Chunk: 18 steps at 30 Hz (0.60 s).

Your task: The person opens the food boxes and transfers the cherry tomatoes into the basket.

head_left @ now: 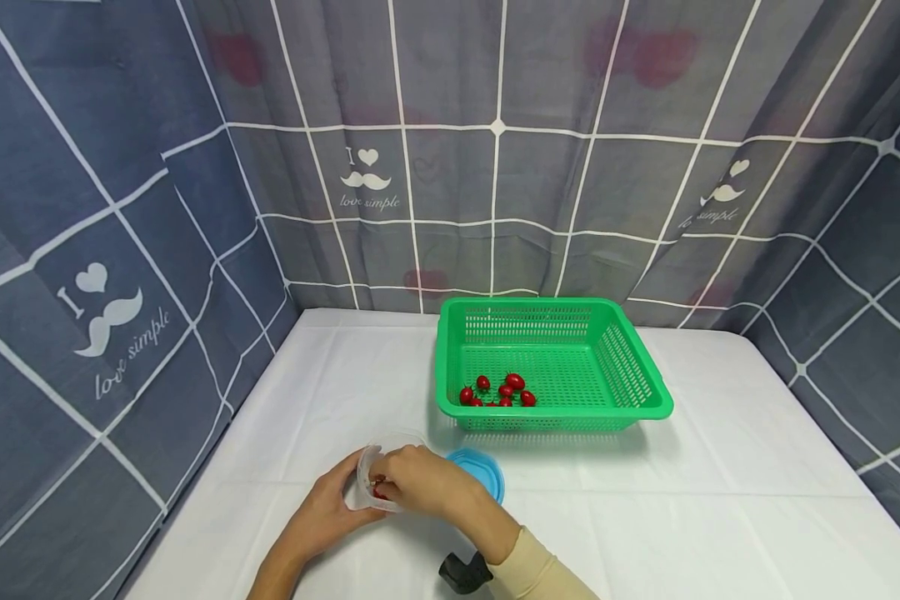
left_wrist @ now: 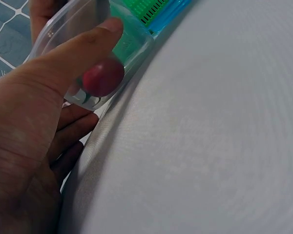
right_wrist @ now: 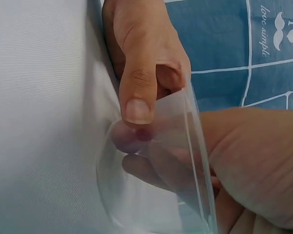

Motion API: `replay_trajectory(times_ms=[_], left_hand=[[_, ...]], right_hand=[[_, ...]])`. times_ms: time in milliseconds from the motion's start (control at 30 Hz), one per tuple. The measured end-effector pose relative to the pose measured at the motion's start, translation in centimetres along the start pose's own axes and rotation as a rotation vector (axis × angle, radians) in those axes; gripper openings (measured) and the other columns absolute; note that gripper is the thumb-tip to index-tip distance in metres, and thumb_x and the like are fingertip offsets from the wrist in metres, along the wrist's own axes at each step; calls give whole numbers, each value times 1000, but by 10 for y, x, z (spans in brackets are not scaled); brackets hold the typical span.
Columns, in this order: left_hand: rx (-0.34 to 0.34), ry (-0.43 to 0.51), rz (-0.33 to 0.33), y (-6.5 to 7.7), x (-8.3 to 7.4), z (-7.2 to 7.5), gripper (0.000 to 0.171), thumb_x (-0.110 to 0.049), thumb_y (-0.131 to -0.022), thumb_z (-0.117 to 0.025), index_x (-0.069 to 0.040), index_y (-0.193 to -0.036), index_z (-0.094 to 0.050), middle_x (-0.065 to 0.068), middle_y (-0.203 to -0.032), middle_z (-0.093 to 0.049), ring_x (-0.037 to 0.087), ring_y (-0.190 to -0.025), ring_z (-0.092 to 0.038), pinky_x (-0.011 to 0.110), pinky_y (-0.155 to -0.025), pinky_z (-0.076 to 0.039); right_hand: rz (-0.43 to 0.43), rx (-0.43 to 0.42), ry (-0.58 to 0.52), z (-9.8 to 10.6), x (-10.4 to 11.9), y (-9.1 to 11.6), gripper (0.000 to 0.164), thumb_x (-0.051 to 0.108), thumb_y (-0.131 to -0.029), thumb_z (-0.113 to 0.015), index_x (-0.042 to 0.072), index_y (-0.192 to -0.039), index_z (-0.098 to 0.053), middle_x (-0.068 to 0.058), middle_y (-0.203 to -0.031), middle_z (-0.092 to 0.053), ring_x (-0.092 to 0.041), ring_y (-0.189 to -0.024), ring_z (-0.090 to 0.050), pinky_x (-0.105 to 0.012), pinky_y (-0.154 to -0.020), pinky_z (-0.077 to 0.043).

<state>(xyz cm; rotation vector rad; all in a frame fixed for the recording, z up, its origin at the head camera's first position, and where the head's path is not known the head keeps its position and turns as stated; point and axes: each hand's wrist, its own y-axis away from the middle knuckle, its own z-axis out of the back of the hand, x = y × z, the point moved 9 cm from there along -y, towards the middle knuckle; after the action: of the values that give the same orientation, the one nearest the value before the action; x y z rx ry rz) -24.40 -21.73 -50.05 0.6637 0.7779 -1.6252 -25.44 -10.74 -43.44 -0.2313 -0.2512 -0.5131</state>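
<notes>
My left hand [head_left: 328,512] grips a clear plastic container [head_left: 365,479], tilted with its mouth toward my right hand. Its thumb lies along the container's wall in the left wrist view. My right hand [head_left: 412,479] reaches into the container with curled fingers, and its fingertips appear to pinch a cherry tomato [head_left: 378,492]; the plastic and the hand partly hide this grip. Through the wall, a red cherry tomato [left_wrist: 103,77] shows near the container's bottom. Beneath my right forearm lies a blue lid [head_left: 483,471], partly covered.
A green perforated basket [head_left: 555,412] stands behind the hands, right of centre, with several cherry tomatoes [head_left: 514,382] at its front left. White cloth covers the table [head_left: 690,533]. Gridded curtains [head_left: 450,183] rise behind and at both sides. A black device [head_left: 465,573] sits by the right wrist.
</notes>
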Motion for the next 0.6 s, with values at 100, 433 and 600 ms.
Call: replay_trajectory(times_ms=[100,433,600], left_hand=[[-2,-6,7,0,0,0,91,-45,-72,-94,-19,-149,-53,-2,-146,-60,24,-137,-53,49,-116,-43],[-25,-29,-42,-1,-2,2,87,-43,-72,-94,-19,-147,-55,-2,-144,-62,25,-135,-56,47,-113,-46],[-36,-31,-75,0,-4,3,84,-41,-73,-94,-19,-145,-57,-4,-141,-64,20,-131,-58,39,-111,-48]], right_hand=[[-22,8,-18,-1,-3,-1,15,10,-90,-80,17,-82,-68,14,-69,-55,4,-63,-42,-7,-58,-33],[-61,0,4,-4,-7,-4,15,17,-87,-84,18,-79,-71,16,-66,-58,5,-60,-43,-8,-57,-35],[-52,-32,27,-1,-9,-4,17,17,-85,-85,18,-78,-70,15,-67,-55,4,-60,-43,-8,-57,-33]])
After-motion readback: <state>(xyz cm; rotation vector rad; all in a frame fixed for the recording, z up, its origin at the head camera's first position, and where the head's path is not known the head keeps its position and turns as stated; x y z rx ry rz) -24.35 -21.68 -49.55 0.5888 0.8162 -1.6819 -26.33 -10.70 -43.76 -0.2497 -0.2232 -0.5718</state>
